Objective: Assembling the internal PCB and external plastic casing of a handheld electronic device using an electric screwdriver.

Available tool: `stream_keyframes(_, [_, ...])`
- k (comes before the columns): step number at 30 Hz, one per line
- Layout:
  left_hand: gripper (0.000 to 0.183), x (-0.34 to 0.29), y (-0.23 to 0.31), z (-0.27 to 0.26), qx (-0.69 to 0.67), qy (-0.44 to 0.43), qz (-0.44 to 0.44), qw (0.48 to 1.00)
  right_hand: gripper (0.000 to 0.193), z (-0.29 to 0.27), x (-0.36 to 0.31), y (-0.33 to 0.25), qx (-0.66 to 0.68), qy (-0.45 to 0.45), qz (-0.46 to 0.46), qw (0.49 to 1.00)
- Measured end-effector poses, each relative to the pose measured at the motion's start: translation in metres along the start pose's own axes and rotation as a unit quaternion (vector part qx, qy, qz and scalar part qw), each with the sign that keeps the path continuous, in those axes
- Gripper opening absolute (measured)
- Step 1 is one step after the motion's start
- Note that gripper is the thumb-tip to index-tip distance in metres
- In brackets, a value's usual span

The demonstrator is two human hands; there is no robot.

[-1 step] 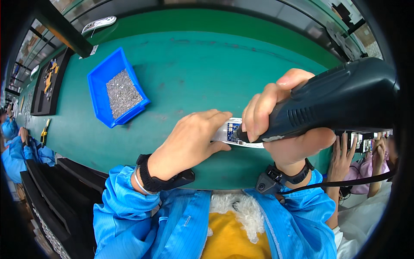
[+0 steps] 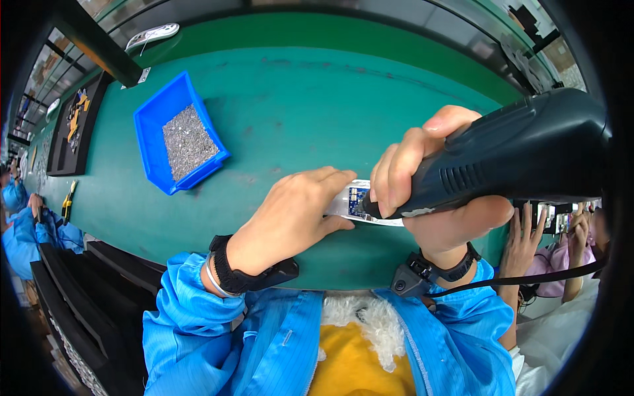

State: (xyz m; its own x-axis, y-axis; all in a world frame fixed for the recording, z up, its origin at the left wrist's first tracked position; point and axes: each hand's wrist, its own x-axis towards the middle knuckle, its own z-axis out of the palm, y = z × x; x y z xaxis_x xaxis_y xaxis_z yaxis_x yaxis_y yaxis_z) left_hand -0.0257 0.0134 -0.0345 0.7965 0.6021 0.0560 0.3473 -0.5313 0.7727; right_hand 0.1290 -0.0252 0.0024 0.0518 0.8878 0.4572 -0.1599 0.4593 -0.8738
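The green worktop (image 2: 290,105) spreads across the view, and above it, between two and three o'clock, looms a black handheld power tool (image 2: 522,142), slanting down to its narrow nose. Near ten o'clock sits a blue bin (image 2: 150,145) with a heap of small metal pieces (image 2: 190,142).

Nothing visible has shifted between the two pictures: hands, tool and bin match. That suggests the work is mid-step, the tool held steady at one spot.

The right hand (image 2: 409,165) has its fingers curled around the tool's front end, thumb on the near side. The left hand (image 2: 290,204) lies at nine o'clock from the nose, its fingers close together, forefinger and thumb pinching the far and near edges of a pale casing (image 2: 338,203).

That casing lies at three o'clock, just off the middle of the view, in front of the person. It looks slim and elongated, whitish and slightly glossy; its left end is under the hand, its right part behind the tool. Set in it is a small blue circuit board (image 2: 354,197) with pale components; the nose covers its right side, so actual contact cannot be told.
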Motion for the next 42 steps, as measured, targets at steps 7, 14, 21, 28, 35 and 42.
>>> stream_keyframes(7, [0.042, 0.000, -0.003, 0.002, -0.001, 0.020, 0.012, 1.000, 0.079, 0.000, 0.000, 0.007, 0.023, 0.003, 0.017, 1.000])
stream_keyframes(14, [0.038, 0.000, -0.001, 0.002, -0.002, 0.010, 0.023, 1.000, 0.074, 0.002, -0.002, 0.008, 0.026, -0.037, 0.025, 0.999])
stream_keyframes(21, [0.038, 0.001, 0.003, 0.005, -0.003, 0.011, 0.032, 0.999, 0.072, 0.001, -0.008, 0.007, 0.022, -0.023, 0.019, 0.999])
stream_keyframes(28, [0.032, 0.019, 0.016, 0.003, 0.084, 0.038, 0.067, 0.993, 0.074, -0.023, -0.007, -0.021, 0.093, 0.074, -0.129, 0.985])
stream_keyframes(35, [0.038, 0.158, -0.017, -0.057, 0.134, 0.098, 0.061, 0.984, 0.075, -0.076, -0.016, -0.064, 0.074, 0.177, -0.175, 0.966])
stream_keyframes(42, [0.047, 0.282, -0.120, -0.086, 0.320, 0.083, -0.063, 0.942, 0.066, -0.086, -0.026, -0.036, 0.052, 0.217, -0.139, 0.965])
